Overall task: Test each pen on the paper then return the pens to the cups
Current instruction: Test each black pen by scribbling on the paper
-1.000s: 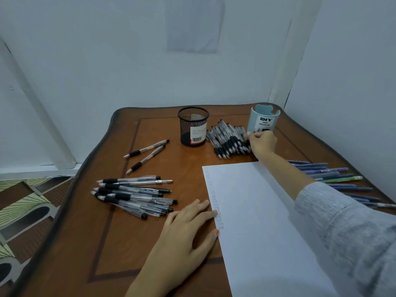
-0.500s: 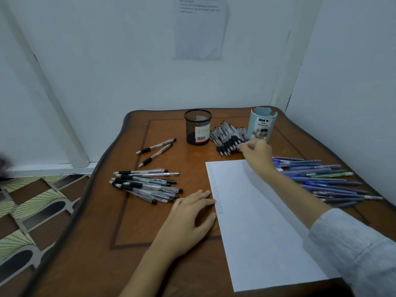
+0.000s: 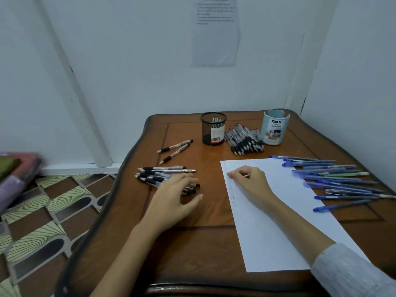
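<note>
1. Curled at the top left corner of the paper (image 3: 278, 221), the right hand (image 3: 250, 179) pinches a pen (image 3: 246, 175), which is mostly hidden.
2. Left of the paper, the left hand (image 3: 173, 196), its fingers loosely spread, is over the black pens (image 3: 158, 174).
3. Behind the paper stand the mesh cup (image 3: 213, 128) and the blue cup (image 3: 275, 127).

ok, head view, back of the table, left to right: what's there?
two loose pens → black mesh cup → heap of black-grip pens → light blue organizer cup
</note>
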Action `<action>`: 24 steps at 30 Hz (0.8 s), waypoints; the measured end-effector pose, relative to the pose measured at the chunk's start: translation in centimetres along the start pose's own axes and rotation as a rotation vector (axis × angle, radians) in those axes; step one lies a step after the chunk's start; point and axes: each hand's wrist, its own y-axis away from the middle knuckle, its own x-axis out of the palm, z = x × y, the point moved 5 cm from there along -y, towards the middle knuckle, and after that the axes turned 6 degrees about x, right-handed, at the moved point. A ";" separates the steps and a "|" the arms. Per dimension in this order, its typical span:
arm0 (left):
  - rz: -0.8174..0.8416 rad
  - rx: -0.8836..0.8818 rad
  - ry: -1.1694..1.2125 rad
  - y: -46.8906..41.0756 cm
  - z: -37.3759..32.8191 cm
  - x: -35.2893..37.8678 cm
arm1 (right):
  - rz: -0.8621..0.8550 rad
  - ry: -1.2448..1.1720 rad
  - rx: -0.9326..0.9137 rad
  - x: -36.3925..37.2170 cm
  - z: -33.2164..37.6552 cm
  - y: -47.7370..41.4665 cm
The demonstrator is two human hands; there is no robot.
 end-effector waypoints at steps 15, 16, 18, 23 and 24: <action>0.289 -0.120 -0.134 -1.9 10.5 0.0 | 0.039 0.472 -0.347 0.8 0.2 1.5; 0.264 -0.108 -0.126 -2.0 10.3 0.2 | 0.050 0.452 -0.343 0.7 0.0 1.4; 0.234 -0.100 -0.114 -2.4 10.0 0.7 | 0.042 0.405 -0.326 0.5 -0.2 1.3; 0.146 -0.098 -0.166 -3.6 9.8 1.7 | 0.035 0.412 -0.310 0.8 -0.3 1.2; 0.134 -0.100 -0.171 -3.9 9.6 1.7 | 0.035 0.415 -0.310 0.8 -0.4 1.2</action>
